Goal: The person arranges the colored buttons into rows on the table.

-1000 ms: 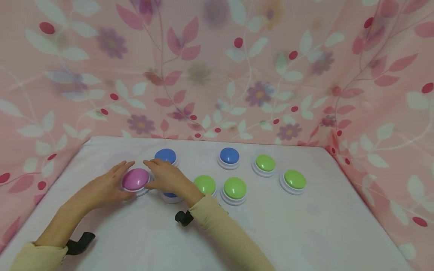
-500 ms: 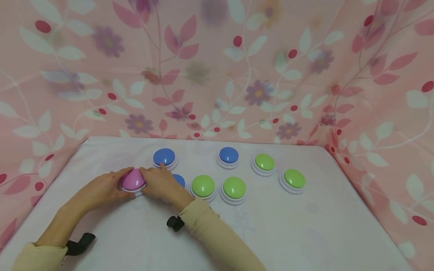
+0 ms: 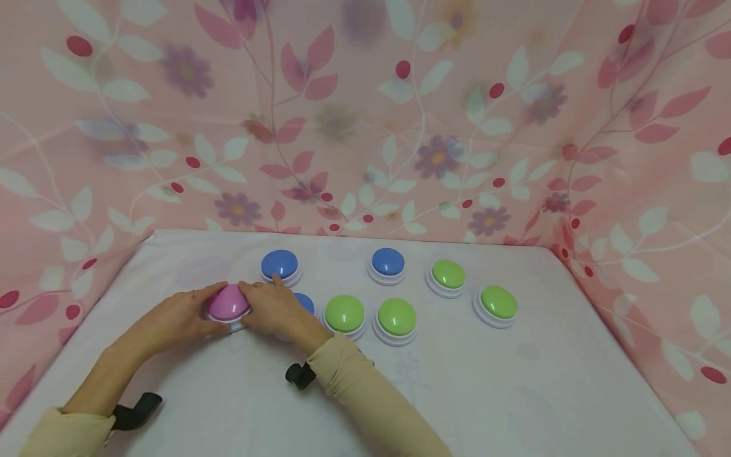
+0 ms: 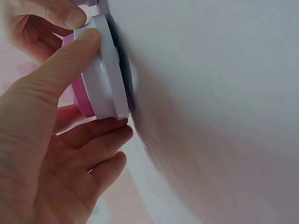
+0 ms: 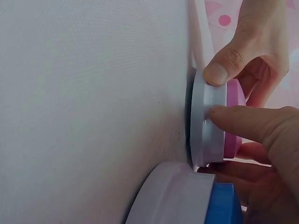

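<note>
A pink dome push button [image 3: 228,303] with a round white base sits toward the left of the white table. From its left side my left hand [image 3: 165,320] grips the base; in the left wrist view the thumb lies on the white rim [image 4: 100,70] and the fingers curl under the other edge. On the opposite side my right hand [image 3: 276,311] holds the same base, its thumb on the white side wall [image 5: 210,130] in the right wrist view. Close beside the right hand, partly hidden by it, is a blue push button [image 3: 305,303].
Behind the right hand stands another blue button [image 3: 280,264], and a third blue button [image 3: 388,261] is farther right. Green buttons [image 3: 345,313] spread rightward from the middle. A pink floral cloth [image 3: 365,127] hangs along the back and sides.
Both hands have closed in on the pink button from spread fingers around it to a grip on its base. The right hand has lowered off the rear blue button, which shows more fully.
</note>
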A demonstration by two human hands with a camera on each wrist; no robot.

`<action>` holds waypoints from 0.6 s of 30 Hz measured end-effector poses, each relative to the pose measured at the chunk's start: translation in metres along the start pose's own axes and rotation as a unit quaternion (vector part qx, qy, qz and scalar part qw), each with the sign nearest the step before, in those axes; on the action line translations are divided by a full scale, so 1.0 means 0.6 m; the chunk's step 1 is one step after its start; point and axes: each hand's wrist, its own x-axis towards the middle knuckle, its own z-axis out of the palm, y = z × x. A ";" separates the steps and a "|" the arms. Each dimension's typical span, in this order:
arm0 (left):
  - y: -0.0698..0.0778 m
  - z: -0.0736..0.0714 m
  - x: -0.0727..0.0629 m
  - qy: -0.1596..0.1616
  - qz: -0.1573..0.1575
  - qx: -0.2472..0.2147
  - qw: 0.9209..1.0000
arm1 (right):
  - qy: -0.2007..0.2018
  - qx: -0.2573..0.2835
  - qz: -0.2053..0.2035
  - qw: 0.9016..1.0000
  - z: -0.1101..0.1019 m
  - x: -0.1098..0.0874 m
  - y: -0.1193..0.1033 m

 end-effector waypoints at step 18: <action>0.019 -0.028 -0.007 0.023 -0.004 -0.010 1.000 | 0.026 0.048 -0.006 0.998 -0.020 -0.021 0.005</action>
